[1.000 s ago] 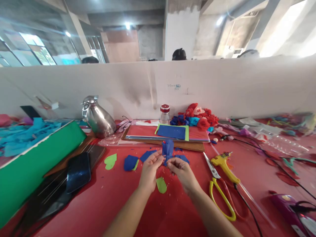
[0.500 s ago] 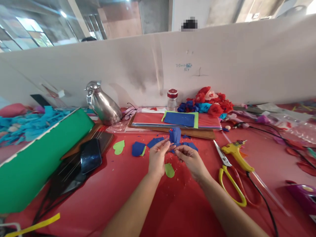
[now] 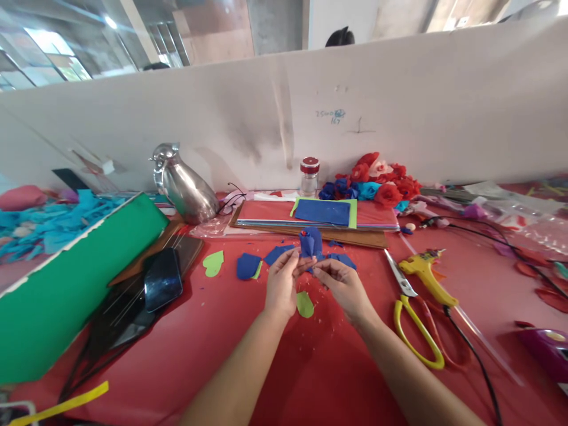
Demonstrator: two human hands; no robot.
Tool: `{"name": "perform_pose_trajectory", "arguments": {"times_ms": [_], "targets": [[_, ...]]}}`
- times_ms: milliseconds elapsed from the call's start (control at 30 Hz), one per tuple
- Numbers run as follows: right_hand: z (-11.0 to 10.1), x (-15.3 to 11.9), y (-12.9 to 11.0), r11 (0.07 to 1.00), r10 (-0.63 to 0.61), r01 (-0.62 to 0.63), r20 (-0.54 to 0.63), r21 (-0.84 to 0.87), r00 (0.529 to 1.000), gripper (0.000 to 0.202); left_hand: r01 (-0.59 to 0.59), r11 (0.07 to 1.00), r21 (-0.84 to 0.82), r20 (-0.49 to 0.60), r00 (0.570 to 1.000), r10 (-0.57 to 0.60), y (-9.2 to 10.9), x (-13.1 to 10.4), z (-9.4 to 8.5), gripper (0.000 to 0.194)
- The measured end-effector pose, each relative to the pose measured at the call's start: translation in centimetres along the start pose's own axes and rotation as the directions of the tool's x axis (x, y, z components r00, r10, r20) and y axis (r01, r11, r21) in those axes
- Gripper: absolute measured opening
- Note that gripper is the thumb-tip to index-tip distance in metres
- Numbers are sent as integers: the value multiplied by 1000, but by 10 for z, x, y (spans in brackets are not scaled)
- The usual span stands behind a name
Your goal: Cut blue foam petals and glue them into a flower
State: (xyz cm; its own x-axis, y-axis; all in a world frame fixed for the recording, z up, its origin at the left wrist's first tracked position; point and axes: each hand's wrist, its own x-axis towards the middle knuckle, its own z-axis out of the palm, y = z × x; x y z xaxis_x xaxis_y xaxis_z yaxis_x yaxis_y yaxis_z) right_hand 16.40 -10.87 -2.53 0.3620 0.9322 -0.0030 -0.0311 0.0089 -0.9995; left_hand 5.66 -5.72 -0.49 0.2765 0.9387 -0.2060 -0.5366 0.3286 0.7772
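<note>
Between the fingertips of both hands stands a small blue paper flower (image 3: 310, 242) with a red spot near its top. My left hand (image 3: 283, 281) pinches its base from the left. My right hand (image 3: 341, 285) has its fingers pressed together at the base from the right. Blue paper petals (image 3: 249, 266) lie left of the hands, and more are partly hidden behind them. A green paper heart (image 3: 305, 304) rests just below the hands, and another green heart (image 3: 213, 264) lies farther left.
Scissors (image 3: 406, 287) and a yellow glue gun (image 3: 428, 277) with a black cord lie at right. A phone (image 3: 164, 280), green box (image 3: 84, 278) and steel jug (image 3: 189, 189) are at left. Stacked paper (image 3: 270, 214), a jar (image 3: 309, 177) and paper roses (image 3: 388, 195) stand behind.
The blue flower has turned between the fingers, so its petals show from another side and the red spot sits farther left. Both hands have barely moved.
</note>
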Motion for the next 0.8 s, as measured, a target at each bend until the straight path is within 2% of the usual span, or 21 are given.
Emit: {"name": "perform_pose_trajectory", "arguments": {"times_ms": [233,567,800], "targets": [[1,-1,-4,1000,5,-5,-1,-10,1000,20,147,989,16,50,988,-148,-4,3,-7,29],[1,-2,-6,999,13,-13,5,-32,1000,14,103,994,37,20,994,-104,-6,0,-4,25],[1,0,-2,1000,29,-29,47,-3,998,12,127,992,22,6,992,-127,-6,0,-2,30]]}}
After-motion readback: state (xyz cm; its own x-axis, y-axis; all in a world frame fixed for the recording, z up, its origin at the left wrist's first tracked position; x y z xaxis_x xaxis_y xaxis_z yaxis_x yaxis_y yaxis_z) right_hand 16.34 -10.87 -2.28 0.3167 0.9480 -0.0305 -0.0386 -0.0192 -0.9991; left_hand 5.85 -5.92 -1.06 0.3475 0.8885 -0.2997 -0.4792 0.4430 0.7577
